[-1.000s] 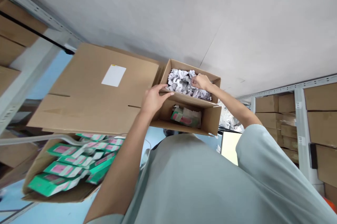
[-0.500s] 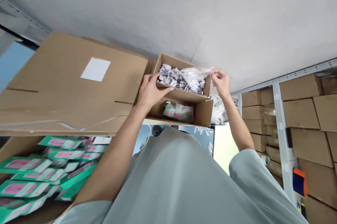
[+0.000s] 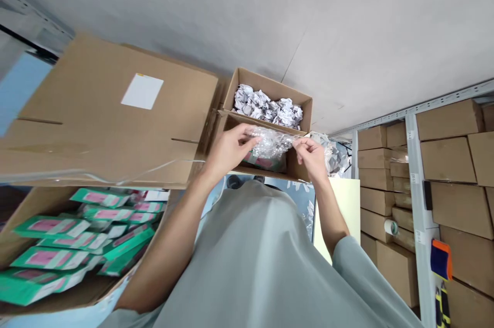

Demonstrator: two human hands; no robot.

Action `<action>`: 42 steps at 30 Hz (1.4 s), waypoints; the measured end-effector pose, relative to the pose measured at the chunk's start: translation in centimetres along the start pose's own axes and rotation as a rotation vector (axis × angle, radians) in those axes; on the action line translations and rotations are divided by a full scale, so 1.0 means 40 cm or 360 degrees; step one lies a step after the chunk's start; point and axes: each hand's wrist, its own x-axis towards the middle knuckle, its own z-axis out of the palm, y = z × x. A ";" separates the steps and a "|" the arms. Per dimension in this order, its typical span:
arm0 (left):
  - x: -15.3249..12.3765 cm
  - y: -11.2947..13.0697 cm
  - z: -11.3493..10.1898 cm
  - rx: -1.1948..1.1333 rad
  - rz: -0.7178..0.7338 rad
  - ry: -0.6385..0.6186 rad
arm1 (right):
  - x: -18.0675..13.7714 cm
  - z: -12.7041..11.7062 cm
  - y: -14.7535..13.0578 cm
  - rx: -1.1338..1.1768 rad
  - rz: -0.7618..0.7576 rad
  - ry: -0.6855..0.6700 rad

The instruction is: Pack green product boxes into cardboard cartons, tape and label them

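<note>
A crinkled sheet of clear bubble wrap [image 3: 270, 142] stretches between my two hands over the near cardboard box [image 3: 299, 166]. My left hand [image 3: 230, 147] pinches its left end between thumb and fingers. At the opposite end, the fingertips of my right hand [image 3: 310, 153] close on the wrap. Beneath it, inside the near box, lies a green and pink package [image 3: 257, 161], partly covered by the wrap. Right behind stands a second open box [image 3: 270, 87] with crumpled grey-white paper [image 3: 266, 107] in it.
Left stands a large carton [image 3: 104, 122] bearing a white label. Below it, an open carton [image 3: 88, 292] holds several green and pink packages [image 3: 57, 228]. Stacked boxes [image 3: 451, 163] fill the shelves at right. A tape roll [image 3: 391, 226] sits there.
The bubble wrap has come out of the far paper-filled box and down over the near box. My left hand has left the far box's rim and now grips the wrap too.
</note>
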 end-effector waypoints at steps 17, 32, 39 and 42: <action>-0.131 -0.058 -0.087 0.0960 -0.0078 0.0461 | -0.127 -0.155 0.107 -0.0910 0.0182 0.0511; -0.133 -0.048 -0.158 0.1067 0.0117 0.0356 | -0.214 -0.095 0.134 -0.1410 0.0447 0.0640; -0.071 0.090 -0.103 0.0958 0.0550 0.0051 | -0.394 -0.155 0.137 -0.1180 0.0575 0.1091; -0.014 0.132 -0.009 0.0893 0.0873 -0.0180 | -0.527 -0.169 0.142 -0.1083 0.0722 0.1372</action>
